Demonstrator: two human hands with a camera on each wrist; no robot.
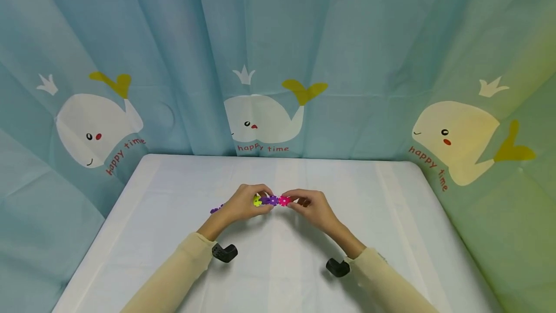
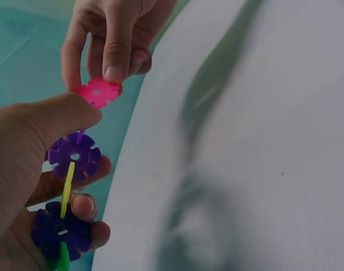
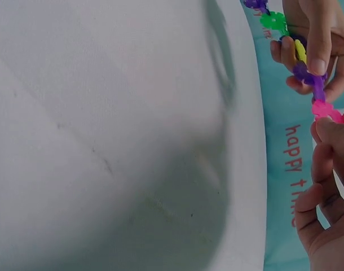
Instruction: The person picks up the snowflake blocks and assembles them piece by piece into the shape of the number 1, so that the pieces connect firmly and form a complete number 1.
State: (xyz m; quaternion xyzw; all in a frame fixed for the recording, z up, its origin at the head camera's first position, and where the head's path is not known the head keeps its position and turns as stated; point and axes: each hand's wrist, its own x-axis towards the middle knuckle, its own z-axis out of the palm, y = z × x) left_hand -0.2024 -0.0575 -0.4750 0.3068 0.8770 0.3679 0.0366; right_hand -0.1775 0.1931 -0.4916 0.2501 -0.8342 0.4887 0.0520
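My left hand holds a chain of notched plastic snowflake discs, its thumb and fingers round the purple discs. A yellow disc shows edge-on between two purple ones in the left wrist view. Beyond the palm the chain runs on through a green disc to another purple disc. At the chain's other end, my right hand pinches a pink disc between thumb and fingertips. This pink disc meets the neighbouring purple disc at its edge. Both hands are raised over the white table.
The white table spreads below the hands, with their shadows on it. Behind and beside it hangs a blue-green curtain printed with white whales. A black wrist device sits at the left cuff, another at the right cuff.
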